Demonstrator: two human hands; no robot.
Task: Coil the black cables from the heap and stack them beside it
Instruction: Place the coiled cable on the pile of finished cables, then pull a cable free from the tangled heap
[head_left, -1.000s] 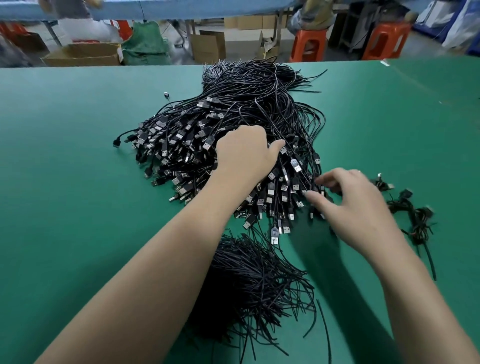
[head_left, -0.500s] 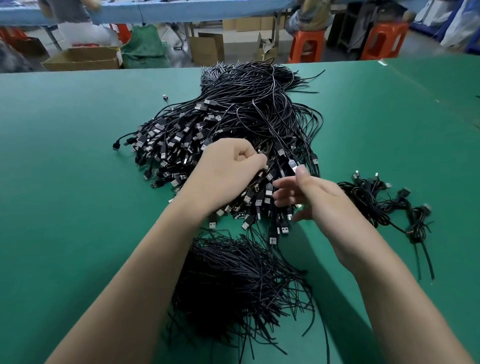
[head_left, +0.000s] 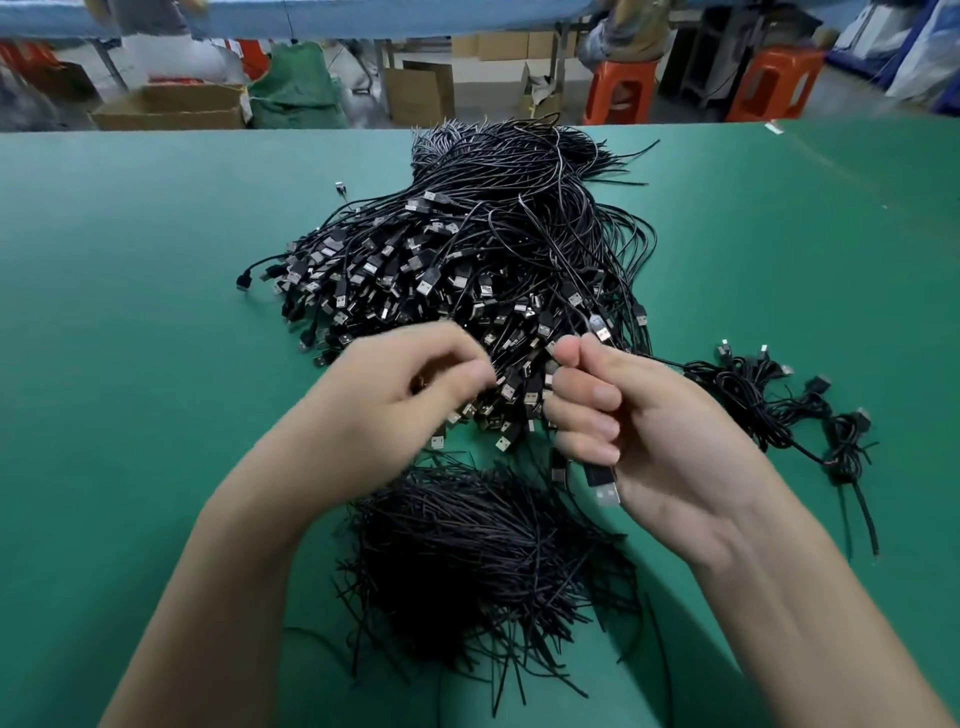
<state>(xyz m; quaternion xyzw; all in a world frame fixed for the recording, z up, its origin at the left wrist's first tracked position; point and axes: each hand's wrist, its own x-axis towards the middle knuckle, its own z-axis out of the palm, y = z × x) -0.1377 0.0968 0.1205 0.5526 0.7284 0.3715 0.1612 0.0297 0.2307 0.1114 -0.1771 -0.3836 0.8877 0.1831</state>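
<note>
Black cables (head_left: 493, 249) heaped, silver-tipped plugs (head_left: 426, 287), right hand (head_left: 654, 431) gripping 1 cable (head_left: 600, 475), left hand (head_left: 395, 400) blurred, perhaps pinching, unclear

Two bare arms in shot, uncovered all the way from the bottom of the view. The left forearm (head_left: 249, 545) runs smooth and slim into the left hand (head_left: 395, 400), its fingers smeared by motion blur. The right forearm (head_left: 779, 597) shows faint creases at the wrist, and the right hand (head_left: 660, 431) has short, neatly trimmed, plain fingernails (head_left: 597, 391).
</note>
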